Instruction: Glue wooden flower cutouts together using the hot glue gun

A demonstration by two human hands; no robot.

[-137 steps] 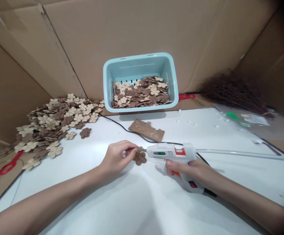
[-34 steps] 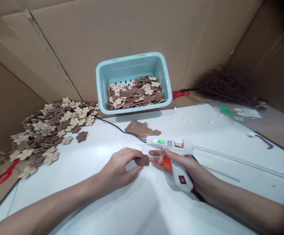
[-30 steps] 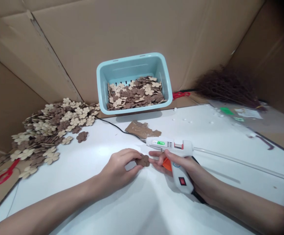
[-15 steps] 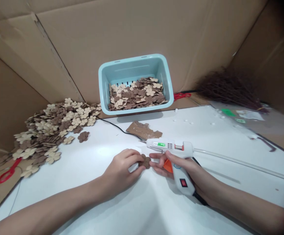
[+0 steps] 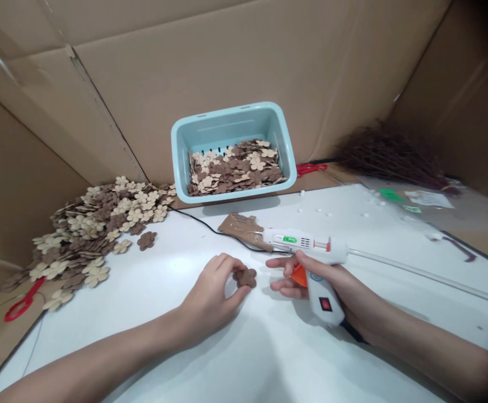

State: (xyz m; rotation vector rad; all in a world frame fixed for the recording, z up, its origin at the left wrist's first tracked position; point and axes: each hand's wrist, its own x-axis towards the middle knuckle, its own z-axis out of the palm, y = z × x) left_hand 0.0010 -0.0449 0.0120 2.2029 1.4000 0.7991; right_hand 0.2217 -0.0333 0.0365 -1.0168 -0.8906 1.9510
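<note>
A light-blue, rectangular plastic basket (image 5: 235, 195) stands at the back against the cardboard wall (image 5: 227, 61), its open top tilted toward the viewer. Inside, a jumbled layer of cream and brown flower-shaped cutouts (image 5: 235, 168) covers much of the bottom; some of the slotted floor shows at the rear left.

The left hand (image 5: 216, 288) comes in low from the left, forearm slanting across the white tabletop (image 5: 210, 364), thumb and fingers curved into a narrow grip on the edges of a dark-brown, flower-shaped cutout (image 5: 247, 278). That piece sits in front of the basket, between the two hands; whether it touches the table cannot be told.

The right hand (image 5: 331, 277) wraps the handle of a white glue gun with an orange trigger (image 5: 311, 250), thumb along its upper side. Two fingers stretch past the trigger toward the brown piece, apart from it. The gun's nozzle end overlaps a torn brown cardboard scrap (image 5: 237, 225) in view.
</note>
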